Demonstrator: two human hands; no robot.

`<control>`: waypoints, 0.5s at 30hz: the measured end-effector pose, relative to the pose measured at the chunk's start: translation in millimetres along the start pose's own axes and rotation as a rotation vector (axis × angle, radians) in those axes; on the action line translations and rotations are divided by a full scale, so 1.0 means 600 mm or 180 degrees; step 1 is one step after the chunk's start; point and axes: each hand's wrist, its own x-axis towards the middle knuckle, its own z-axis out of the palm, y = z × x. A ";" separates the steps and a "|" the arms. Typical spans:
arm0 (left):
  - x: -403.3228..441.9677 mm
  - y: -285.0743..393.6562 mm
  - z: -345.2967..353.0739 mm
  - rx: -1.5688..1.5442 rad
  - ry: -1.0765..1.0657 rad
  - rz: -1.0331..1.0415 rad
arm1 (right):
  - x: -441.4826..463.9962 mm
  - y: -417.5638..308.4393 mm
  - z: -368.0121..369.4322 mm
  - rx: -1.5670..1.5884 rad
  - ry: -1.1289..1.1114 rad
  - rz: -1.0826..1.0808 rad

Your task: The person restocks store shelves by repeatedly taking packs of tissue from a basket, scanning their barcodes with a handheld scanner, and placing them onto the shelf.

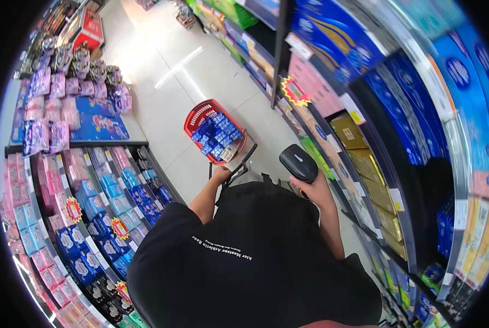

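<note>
At the near end of the red basket [203, 111], the left hand [220, 175] is closed around part of the black handle [249, 156], while the right hand [316, 191] grasps a black handheld device [298, 163] beside the right-hand shelving. Blue packs [217, 135] lie inside the basket, which rests on the pale tiled floor [173, 52] ahead of the black shirt [255, 273]. Farther outward, pink, blue and black packets fill the left-hand shelving [91, 143], and larger blue, gold and pink packages line the right-hand shelving [280, 60], both bearing red-and-yellow starburst signs [295, 91].
</note>
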 end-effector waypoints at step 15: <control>0.216 -0.114 -0.040 -0.1061 -0.0729 -0.0099 | 0.252 0.137 0.367 -0.1819 -0.1051 -0.0076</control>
